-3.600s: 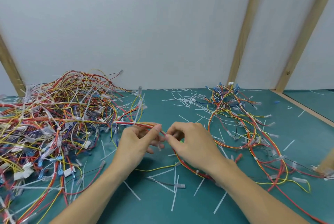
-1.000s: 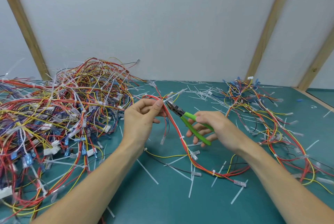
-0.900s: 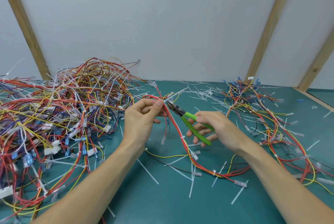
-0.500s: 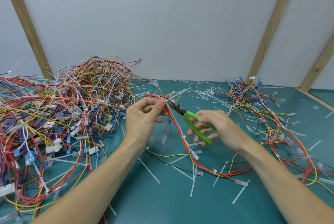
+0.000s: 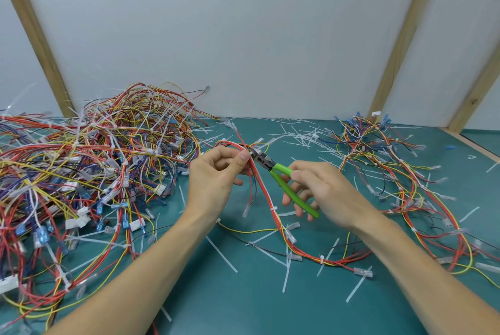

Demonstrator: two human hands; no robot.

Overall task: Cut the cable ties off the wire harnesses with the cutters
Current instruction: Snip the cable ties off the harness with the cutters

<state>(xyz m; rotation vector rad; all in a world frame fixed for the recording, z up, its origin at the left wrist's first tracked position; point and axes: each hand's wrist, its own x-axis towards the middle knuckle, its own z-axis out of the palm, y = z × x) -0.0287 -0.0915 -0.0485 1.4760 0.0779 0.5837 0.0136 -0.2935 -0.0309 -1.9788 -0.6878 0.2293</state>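
While left hand pinches harness, cutters touch.

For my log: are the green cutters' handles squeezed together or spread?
Spread. The cutters' two green handles diverge toward the right hand, with a clear gap between them.

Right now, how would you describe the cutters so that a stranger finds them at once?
On the teal table, look between the two hands. The cutters are in the right hand, nose at the red wires. They alone have bright green handles.
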